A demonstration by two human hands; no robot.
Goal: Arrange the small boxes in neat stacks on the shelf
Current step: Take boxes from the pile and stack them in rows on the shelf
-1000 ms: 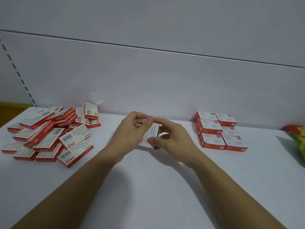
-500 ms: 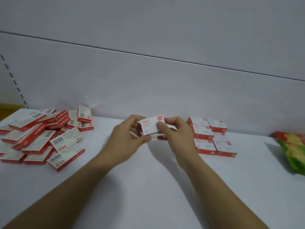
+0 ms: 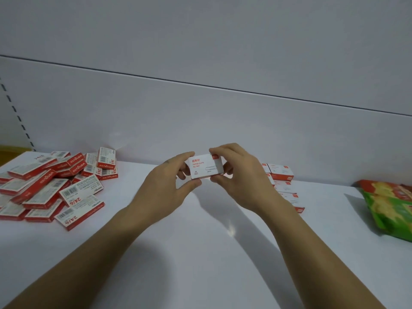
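While both forearms stretch out over the white shelf (image 3: 200,253), the left hand (image 3: 169,186) and the right hand (image 3: 240,179) share one small paper-clip box (image 3: 205,167). Each hand pinches an end of it, thumb below and fingers above. The box hangs in the air above the shelf, touching nothing else, between the two groups of stock.

A second ago it sat lower and was tilted nearly edge-on. Now it is lifted and turned so its white printed face looks back at the person, with the long side level. I'd judge that as squaring the box up before it is set down, not yet a placement.

Further back on the left lies a loose heap of red-and-white staple boxes (image 3: 51,186), overlapping at all angles and still to be sorted. On the right, partly hidden behind the right hand, stand neat stacks (image 3: 283,175) of matching boxes, the likely destination. A green snack bag (image 3: 392,204) lies at the far right, and the plain back panel (image 3: 200,119) closes the shelf behind.
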